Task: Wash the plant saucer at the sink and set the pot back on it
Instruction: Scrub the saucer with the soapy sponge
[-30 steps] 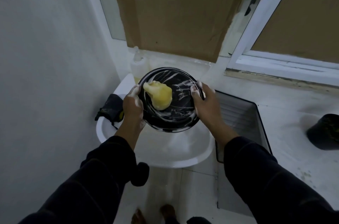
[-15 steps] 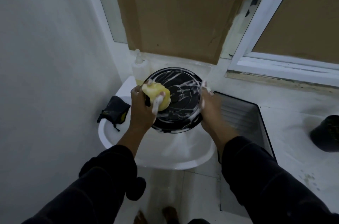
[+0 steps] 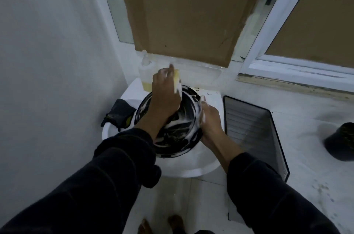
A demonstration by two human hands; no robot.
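The black plant saucer (image 3: pixel 178 138) is streaked with white foam and hangs over the white sink (image 3: pixel 193 168). My right hand (image 3: pixel 207 119) grips its right rim, thumb inside. My left hand (image 3: pixel 165 94) reaches across the saucer and holds the yellow sponge (image 3: pixel 177 80) at the saucer's far rim, by the back of the sink. The black plant pot (image 3: pixel 340 142) stands on the white counter at the far right, apart from both hands.
A dark cloth (image 3: pixel 117 114) hangs over the sink's left edge. A clear soap bottle (image 3: pixel 146 73) stands behind the sink. A ribbed tray with a black rim (image 3: pixel 252 132) lies right of the sink. Cardboard (image 3: pixel 183 13) covers the window behind. My bare feet show on the floor tiles.
My left hand took the sponge from inside the saucer and moved it up to the far rim. The saucer tipped flatter and lower over the sink, with my right hand still on its rim.
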